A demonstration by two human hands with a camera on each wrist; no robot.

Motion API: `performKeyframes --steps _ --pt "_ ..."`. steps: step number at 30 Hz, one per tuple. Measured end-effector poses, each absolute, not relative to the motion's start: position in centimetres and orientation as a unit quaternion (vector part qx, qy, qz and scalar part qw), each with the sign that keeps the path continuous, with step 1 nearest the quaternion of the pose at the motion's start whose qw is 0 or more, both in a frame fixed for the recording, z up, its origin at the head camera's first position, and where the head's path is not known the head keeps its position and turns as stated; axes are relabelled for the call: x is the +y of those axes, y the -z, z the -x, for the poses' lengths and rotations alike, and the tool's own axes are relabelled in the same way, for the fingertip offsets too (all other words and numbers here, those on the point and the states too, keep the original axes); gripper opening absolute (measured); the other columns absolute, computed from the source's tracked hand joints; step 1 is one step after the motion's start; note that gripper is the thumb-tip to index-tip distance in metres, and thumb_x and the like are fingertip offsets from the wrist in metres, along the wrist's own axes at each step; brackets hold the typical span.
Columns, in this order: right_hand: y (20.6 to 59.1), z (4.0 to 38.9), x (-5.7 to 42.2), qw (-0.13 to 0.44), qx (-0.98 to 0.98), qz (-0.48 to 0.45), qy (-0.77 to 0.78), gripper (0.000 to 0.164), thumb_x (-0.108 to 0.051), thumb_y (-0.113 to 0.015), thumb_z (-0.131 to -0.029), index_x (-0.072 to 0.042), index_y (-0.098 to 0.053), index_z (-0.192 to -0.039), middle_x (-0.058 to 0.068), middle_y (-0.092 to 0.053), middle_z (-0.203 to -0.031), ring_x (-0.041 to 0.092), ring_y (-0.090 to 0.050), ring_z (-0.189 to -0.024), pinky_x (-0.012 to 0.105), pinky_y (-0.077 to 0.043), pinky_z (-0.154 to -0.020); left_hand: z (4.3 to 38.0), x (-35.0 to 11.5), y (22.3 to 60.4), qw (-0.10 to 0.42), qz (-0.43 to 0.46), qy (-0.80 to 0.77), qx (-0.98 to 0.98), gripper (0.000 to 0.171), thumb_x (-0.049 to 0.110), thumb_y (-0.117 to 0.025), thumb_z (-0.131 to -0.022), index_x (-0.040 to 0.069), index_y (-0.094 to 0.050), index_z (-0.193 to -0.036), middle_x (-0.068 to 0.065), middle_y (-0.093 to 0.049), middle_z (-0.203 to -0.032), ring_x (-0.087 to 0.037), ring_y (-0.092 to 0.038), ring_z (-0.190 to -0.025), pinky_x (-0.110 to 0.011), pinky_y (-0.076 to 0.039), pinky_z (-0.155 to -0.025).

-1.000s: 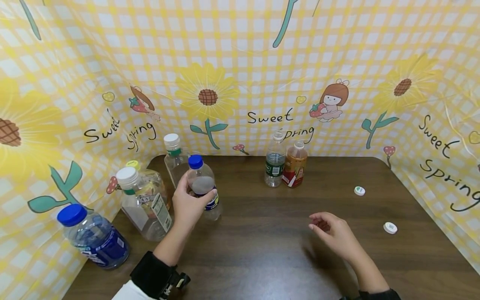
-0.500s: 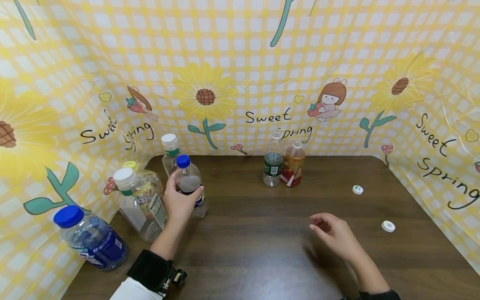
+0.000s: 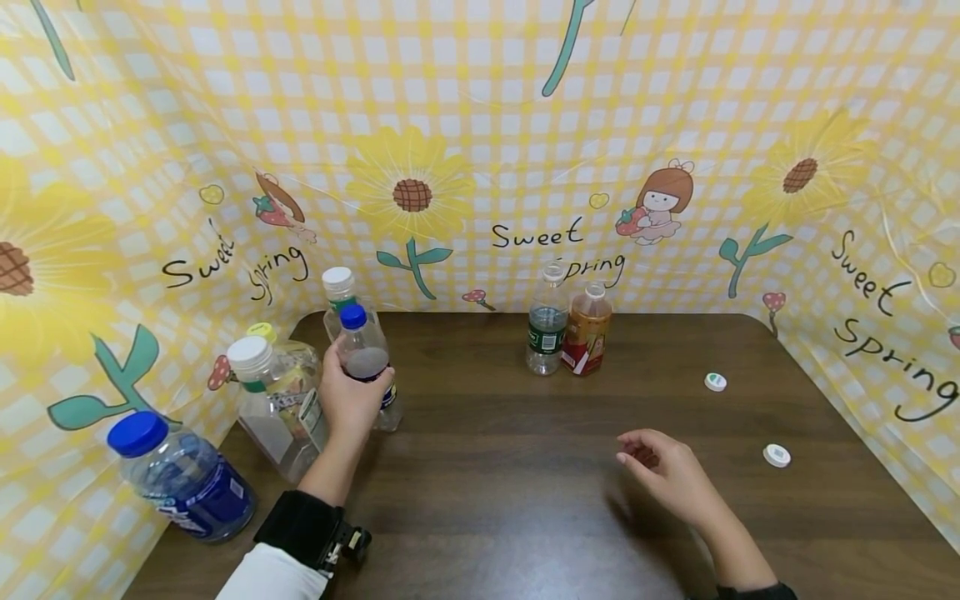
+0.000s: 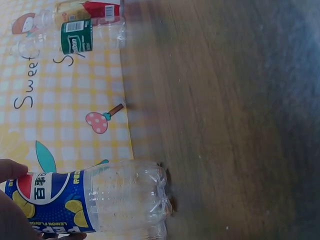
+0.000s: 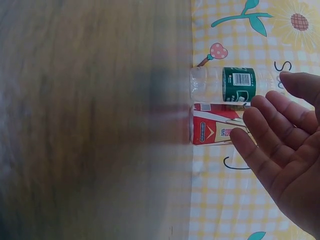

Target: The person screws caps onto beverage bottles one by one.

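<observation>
My left hand (image 3: 348,400) grips a clear Pepsi bottle (image 4: 125,197) with a blue cap and a blue lemon label, its fingers round the label. The bottle is upright, beside a large white-capped bottle (image 3: 277,417) and in front of another white-capped bottle (image 3: 339,292). Over the table at the right, my right hand (image 3: 667,475) holds nothing, its fingers relaxed. Farther back stand a capless clear bottle with a green label (image 3: 547,329) and a capless orange-and-red labelled bottle (image 3: 588,333), side by side.
A big blue-capped bottle (image 3: 187,483) stands at the near left. Behind the large white-capped bottle shows a yellow-capped one (image 3: 264,332). Two white caps (image 3: 716,382) lie on the brown table (image 3: 510,492) at the right. A checked cloth (image 3: 480,125) hangs round the table.
My left hand has carried the Pepsi bottle leftward, toward the other bottles on that side. My right hand has stayed nearly still.
</observation>
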State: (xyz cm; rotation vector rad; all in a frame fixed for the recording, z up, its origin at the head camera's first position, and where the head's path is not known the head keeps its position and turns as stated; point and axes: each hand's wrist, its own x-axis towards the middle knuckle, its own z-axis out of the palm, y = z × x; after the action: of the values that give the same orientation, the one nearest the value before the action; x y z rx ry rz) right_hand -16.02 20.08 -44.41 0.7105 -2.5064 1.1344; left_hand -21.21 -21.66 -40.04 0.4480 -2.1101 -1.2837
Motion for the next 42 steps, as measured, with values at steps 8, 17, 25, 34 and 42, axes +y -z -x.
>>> performKeyframes --steps 8,17,25,34,42 --pt "44.7 15.9 19.9 0.151 -0.870 -0.249 -0.397 0.016 0.001 -0.073 -0.084 0.003 -0.067 -0.099 -0.004 -0.063 -0.085 0.005 -0.059 -0.075 0.025 -0.053 -0.063 22.1 -22.0 40.0 0.324 -0.217 0.457 -0.800 0.075 0.015 -0.080 -0.068 -0.001 -0.047 -0.133 -0.024 -0.049 -0.127 -0.040 -0.046 -0.116 -0.051 -0.038 -0.098" --pt "44.8 15.8 19.9 0.130 -0.874 -0.240 -0.402 0.016 -0.002 -0.071 -0.086 0.003 -0.067 -0.101 -0.005 -0.064 -0.087 0.005 -0.059 -0.077 0.025 -0.053 -0.065 22.8 -22.3 40.3 0.346 -0.239 0.455 -0.785 0.083 0.012 -0.082 -0.068 0.004 -0.041 -0.139 -0.023 -0.042 -0.131 -0.037 -0.040 -0.122 -0.052 -0.034 -0.102" --pt "44.7 15.7 20.1 0.129 -0.875 -0.234 -0.404 0.016 -0.002 -0.071 -0.086 0.002 -0.067 -0.101 -0.005 -0.064 -0.087 0.006 -0.059 -0.078 0.025 -0.054 -0.066 23.1 -22.0 40.4 0.354 -0.242 0.458 -0.779 0.082 0.010 -0.082 -0.069 0.004 -0.040 -0.140 -0.022 -0.042 -0.133 -0.037 -0.039 -0.124 -0.052 -0.033 -0.104" --pt "44.8 15.8 20.1 0.128 -0.876 -0.227 -0.405 0.016 -0.002 -0.072 -0.086 0.002 -0.068 -0.101 -0.005 -0.064 -0.087 0.006 -0.059 -0.078 0.026 -0.054 -0.066 22.7 -21.5 40.3 0.360 -0.242 0.461 -0.774 0.091 0.007 -0.082 -0.069 0.005 -0.033 -0.145 -0.022 -0.038 -0.137 -0.036 -0.035 -0.128 -0.050 -0.029 -0.108" --pt "45.0 15.8 20.2 0.126 -0.874 -0.226 -0.412 0.016 -0.002 -0.072 -0.086 0.001 -0.068 -0.101 -0.006 -0.064 -0.087 0.005 -0.059 -0.077 0.025 -0.054 -0.065 21.7 -19.3 39.0 0.476 -0.153 0.436 -0.748 0.097 0.008 -0.081 -0.074 0.010 -0.025 -0.152 -0.015 -0.026 -0.151 -0.026 -0.022 -0.141 -0.044 -0.020 -0.114"
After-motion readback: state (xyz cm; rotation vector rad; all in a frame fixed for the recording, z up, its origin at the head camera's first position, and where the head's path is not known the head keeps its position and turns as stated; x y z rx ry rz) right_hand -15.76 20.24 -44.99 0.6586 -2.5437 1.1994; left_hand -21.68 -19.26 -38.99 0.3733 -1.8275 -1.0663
